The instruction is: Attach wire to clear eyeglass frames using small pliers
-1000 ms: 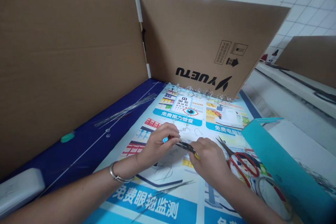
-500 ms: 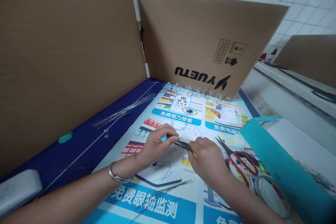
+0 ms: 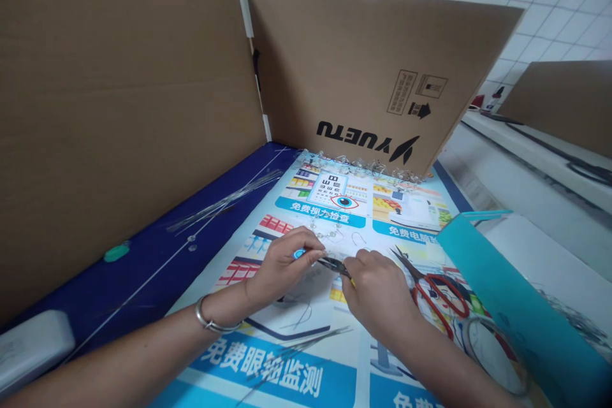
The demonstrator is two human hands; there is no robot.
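My right hand (image 3: 377, 284) is closed around a pair of dark-nosed pliers (image 3: 335, 264), with a bit of yellow handle showing. The pliers' jaws point left and reach the fingertips of my left hand (image 3: 294, 261). Thumb and forefinger of that hand are pinched together at the jaw tips; what they hold is too small to make out. Clear beads on wire (image 3: 329, 229) lie just beyond my fingers, beside a small bent wire hook (image 3: 359, 239). Several thin wires (image 3: 296, 354) lie on the printed sheet nearer to me.
Red-handled scissors (image 3: 433, 293) and a roll of clear tape (image 3: 495, 354) lie right of my right hand. A teal box (image 3: 507, 293) holds wire pieces. Cardboard panels (image 3: 373, 76) stand behind and left. More wires (image 3: 229, 199) rest on the blue cloth. Beaded wire pieces (image 3: 368, 169) line the back.
The camera view has shifted very slightly. My hands and the pliers hold nearly the same pose.
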